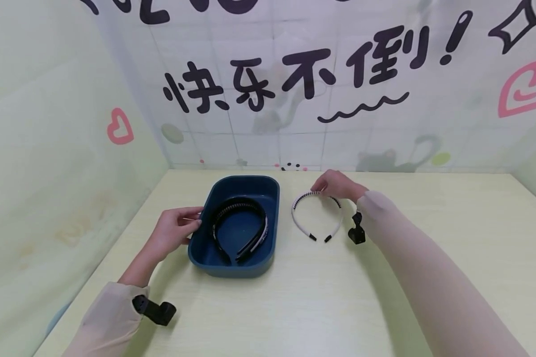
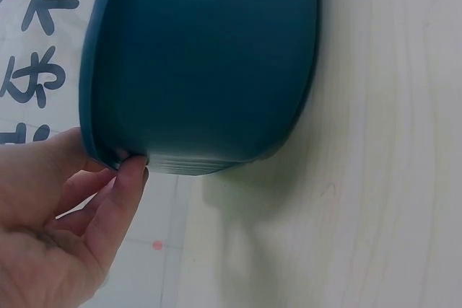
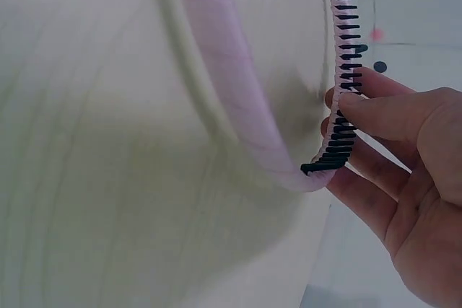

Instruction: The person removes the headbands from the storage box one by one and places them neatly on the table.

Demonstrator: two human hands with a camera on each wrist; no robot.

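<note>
outside bin rim [image 1: 277,213], apart; white headband [image 3: 237,88]

Black characters "快乐不倒" [image 1: 309,79] and an exclamation mark [image 1: 457,33] stand on the white backdrop [image 1: 277,148], running from eleven o'clock to nearly two; a higher row of lettering [image 1: 238,5], around eleven to twelve, is cut off and unreadable; the left wrist view shows 不 above 乐, near ten o'clock, on that backdrop.

Is a pale wood-grained table [image 1: 321,302]; bears a dark-blue bin [image 1: 236,270]; cannot tell if touching the white toothed headband [image 3: 242,84].
</note>
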